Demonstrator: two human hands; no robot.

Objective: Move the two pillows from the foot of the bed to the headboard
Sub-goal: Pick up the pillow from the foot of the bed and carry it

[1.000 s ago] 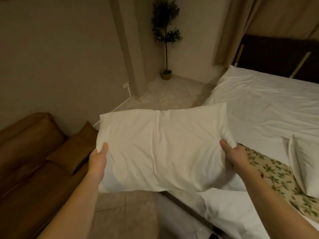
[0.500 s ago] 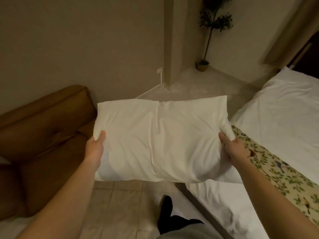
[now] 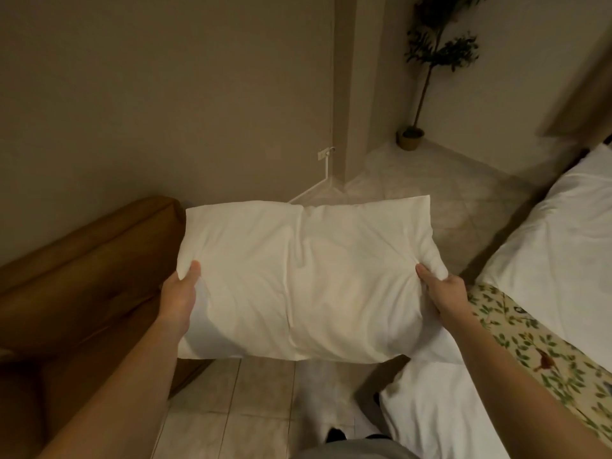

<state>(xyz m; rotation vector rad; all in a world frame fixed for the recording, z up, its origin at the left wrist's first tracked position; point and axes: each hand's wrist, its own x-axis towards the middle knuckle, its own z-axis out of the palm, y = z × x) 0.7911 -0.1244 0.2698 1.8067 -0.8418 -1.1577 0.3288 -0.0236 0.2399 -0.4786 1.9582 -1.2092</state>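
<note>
One pillow (image 3: 304, 279) was in the air left of the bed (image 3: 559, 260), over the floor; left hand (image 3: 178, 299) and right hand (image 3: 443, 293) each pinched a short edge; not yet at headboard; second pillow and headboard out of view, so likely under half done.

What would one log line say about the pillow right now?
pillow: held in air, beside bed | left hand: grips left edge | right hand: grips right edge | below: tiled floor
</note>
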